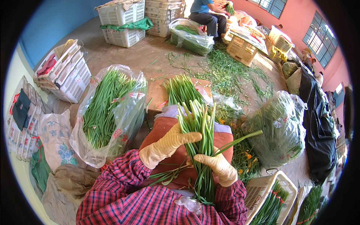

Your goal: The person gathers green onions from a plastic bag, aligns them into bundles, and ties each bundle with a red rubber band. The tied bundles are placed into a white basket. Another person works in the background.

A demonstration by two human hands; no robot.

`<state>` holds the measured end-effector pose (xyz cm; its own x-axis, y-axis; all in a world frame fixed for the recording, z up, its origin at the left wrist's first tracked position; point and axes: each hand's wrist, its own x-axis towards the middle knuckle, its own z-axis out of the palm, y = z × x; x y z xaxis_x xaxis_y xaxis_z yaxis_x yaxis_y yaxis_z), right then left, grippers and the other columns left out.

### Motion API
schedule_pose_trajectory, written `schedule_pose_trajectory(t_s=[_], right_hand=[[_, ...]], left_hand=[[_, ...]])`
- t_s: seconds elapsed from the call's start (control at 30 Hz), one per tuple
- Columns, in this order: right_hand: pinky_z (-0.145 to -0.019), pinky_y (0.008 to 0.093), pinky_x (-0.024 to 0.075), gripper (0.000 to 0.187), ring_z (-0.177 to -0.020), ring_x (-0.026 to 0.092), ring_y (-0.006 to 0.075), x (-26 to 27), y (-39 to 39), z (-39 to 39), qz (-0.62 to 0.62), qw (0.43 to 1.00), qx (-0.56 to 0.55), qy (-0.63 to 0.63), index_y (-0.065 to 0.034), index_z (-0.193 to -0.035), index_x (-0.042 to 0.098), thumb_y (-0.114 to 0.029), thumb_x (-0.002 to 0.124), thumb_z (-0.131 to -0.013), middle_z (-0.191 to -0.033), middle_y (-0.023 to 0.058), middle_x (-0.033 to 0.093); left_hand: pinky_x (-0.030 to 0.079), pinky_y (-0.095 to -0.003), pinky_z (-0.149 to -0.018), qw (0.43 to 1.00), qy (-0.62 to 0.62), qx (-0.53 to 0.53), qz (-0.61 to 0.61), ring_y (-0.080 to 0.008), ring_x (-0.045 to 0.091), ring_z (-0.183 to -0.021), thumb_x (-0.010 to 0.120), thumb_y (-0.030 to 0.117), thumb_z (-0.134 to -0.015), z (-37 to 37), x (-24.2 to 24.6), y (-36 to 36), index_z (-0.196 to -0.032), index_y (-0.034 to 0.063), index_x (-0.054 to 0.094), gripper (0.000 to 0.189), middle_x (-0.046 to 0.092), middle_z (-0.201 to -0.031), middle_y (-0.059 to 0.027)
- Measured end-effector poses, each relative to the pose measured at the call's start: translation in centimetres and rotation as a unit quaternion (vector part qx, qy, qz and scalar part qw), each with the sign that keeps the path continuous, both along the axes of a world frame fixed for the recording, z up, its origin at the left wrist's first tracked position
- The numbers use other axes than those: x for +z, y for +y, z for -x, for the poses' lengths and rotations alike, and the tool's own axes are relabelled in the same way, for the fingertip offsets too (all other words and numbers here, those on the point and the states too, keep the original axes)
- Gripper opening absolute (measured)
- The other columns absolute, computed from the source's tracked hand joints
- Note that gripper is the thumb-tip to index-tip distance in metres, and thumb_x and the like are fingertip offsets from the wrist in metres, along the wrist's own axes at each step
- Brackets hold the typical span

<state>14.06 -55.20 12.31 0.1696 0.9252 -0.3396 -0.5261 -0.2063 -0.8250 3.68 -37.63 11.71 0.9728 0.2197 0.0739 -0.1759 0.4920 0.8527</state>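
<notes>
A bunch of green garlic chives (204, 140) stands upright over my lap, pale cut ends at the top and leaves hanging down toward my chest. My left hand (168, 146), in a cream rubber glove, grips it from the left with the thumb across the stems. Lower down, my gloved right hand (220, 168) is closed around the right side of the same bunch. One thick stalk (242, 140) sticks out to the right, above that hand. Loose leaves (168, 175) lie on the reddish-brown cloth (157, 132) over my lap. Another pile of chives (182, 90) rests on a wooden board (159, 91) just ahead.
At left stands an open plastic bag of chives (105, 112). A full clear bag (277, 132) is at right. Nearer, a white crate (247, 194) holds tied bunches (271, 202). Trimmings (227, 73) litter the floor. Stacked crates (66, 73) stand left; a seated person (208, 14) works beyond.
</notes>
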Motion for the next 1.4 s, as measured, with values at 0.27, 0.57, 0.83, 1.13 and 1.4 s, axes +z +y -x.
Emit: schedule_pose_trajectory(t_s=[0.27,0.57,0.83,1.13,1.4], right_hand=[[-0.102,0.0305,0.0448,0.068,-0.123,0.052,0.0144,-0.7,-0.7,0.4,0.005,1.000,0.010,-0.013,-0.0034,-0.152,0.038,-0.039,0.064,-0.100,-0.136,0.0048,0.056],[-0.089,0.0339,0.0525,0.039,-0.099,0.070,0.0254,2.6,-2.3,0.2,0.130,0.886,-0.027,-0.445,0.0008,-0.134,0.057,-0.025,0.056,-0.104,-0.107,0.0186,0.073],[-0.070,0.0478,0.0495,0.037,-0.076,0.064,0.0444,3.0,-0.8,-1.7,0.167,0.813,0.208,-0.517,-0.0042,-0.111,0.065,-0.037,0.052,-0.105,-0.078,0.0238,0.066],[-0.084,0.0417,0.0529,0.052,-0.096,0.070,0.0364,2.2,0.5,-4.7,0.169,0.818,0.306,-0.456,-0.0018,-0.126,0.062,-0.048,0.055,-0.101,-0.094,0.0254,0.071],[-0.109,0.0345,0.0402,0.082,-0.133,0.051,0.0244,-0.2,1.9,0.4,-0.023,0.864,-0.039,-0.501,-0.0011,-0.157,0.026,-0.020,0.073,-0.093,-0.142,0.0228,0.055]], left_hand=[[0.044,-0.0433,-0.111,0.970,0.004,-0.072,0.234,-0.0304,0.057,-0.126,0.073,0.031,-0.089,-0.2,-2.4,0.4,-0.149,-0.0001,0.040,0.075,0.060,-0.135,-0.0179],[0.051,-0.0441,-0.103,0.948,-0.013,-0.023,0.316,-0.0314,0.065,-0.114,0.072,0.028,-0.090,-0.2,-4.6,0.9,-0.146,-0.0026,0.043,0.070,0.066,-0.125,-0.0189],[0.049,-0.0424,-0.105,0.946,-0.070,-0.131,0.289,-0.0291,0.059,-0.125,0.069,0.029,-0.090,0.0,-4.5,1.0,-0.157,0.0004,0.024,0.085,0.043,-0.153,-0.0203],[0.052,-0.0386,-0.092,0.974,-0.020,-0.028,0.225,-0.0257,0.061,-0.101,0.067,0.026,-0.094,-0.4,-4.7,0.4,-0.128,0.0027,0.058,0.043,0.065,-0.095,-0.0060],[0.051,-0.0341,-0.099,0.980,-0.015,0.157,0.121,-0.0174,0.064,-0.110,0.069,0.030,-0.095,-1.8,-4.3,-1.4,-0.139,0.0017,0.051,0.055,0.065,-0.122,-0.0055]])
